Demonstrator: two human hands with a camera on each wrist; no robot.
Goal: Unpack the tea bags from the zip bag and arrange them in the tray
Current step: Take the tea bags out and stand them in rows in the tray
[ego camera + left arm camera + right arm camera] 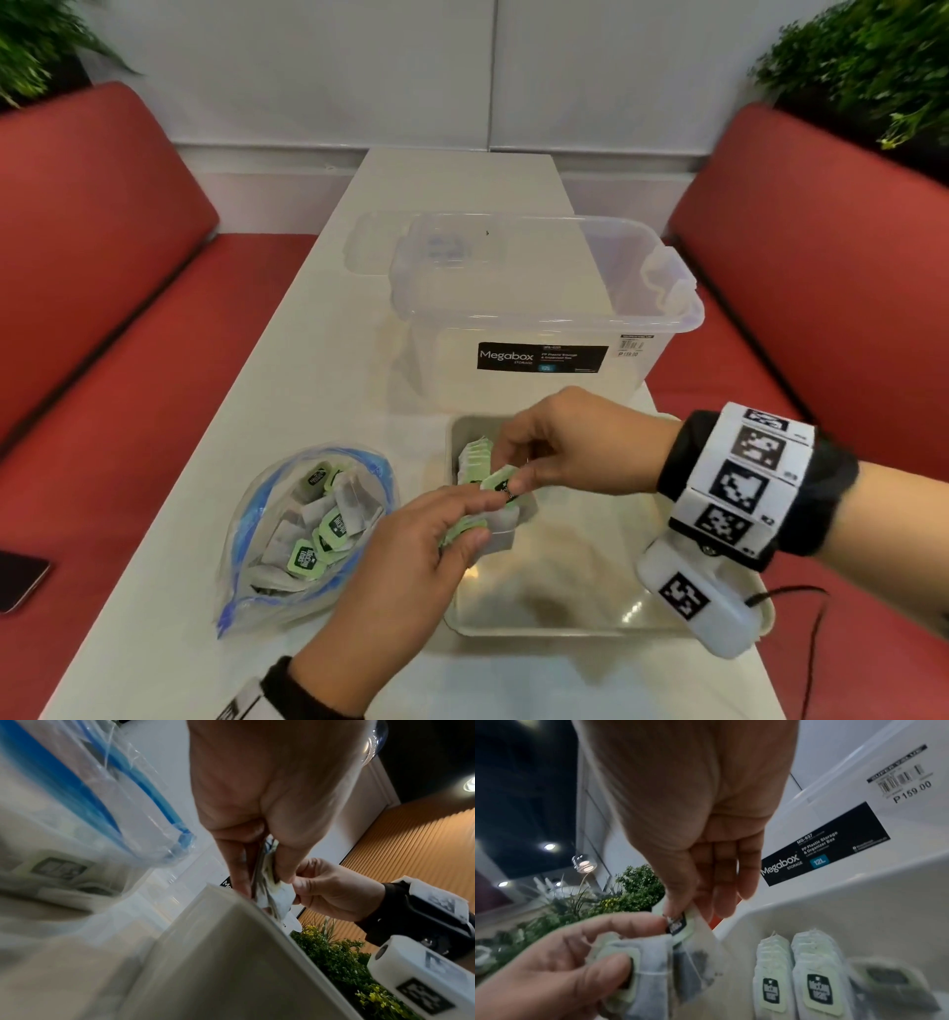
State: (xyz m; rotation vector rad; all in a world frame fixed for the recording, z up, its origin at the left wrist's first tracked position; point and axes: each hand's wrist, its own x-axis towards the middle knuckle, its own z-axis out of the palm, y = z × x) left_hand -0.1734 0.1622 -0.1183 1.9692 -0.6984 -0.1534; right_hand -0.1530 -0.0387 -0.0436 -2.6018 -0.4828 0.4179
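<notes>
A clear zip bag (303, 529) with a blue seal lies open on the table's left, holding several tea bags with green tags. To its right stands the grey tray (606, 616), with rows of tea bags (475, 457) upright in its far left corner (808, 973). Over that corner my left hand (411, 555) grips a small bundle of tea bags (639, 959). My right hand (565, 452) pinches the green tag of one tea bag (500, 480) from that bundle (680, 925). In the left wrist view the bundle (270, 892) sits between my left hand's fingers and thumb.
A clear Megabox storage box (539, 308) stands just behind the tray, its lid (375, 246) lying behind it. A dark phone (20, 578) lies at the table's left edge. Red bench seats (102, 308) flank the narrow white table (318, 334).
</notes>
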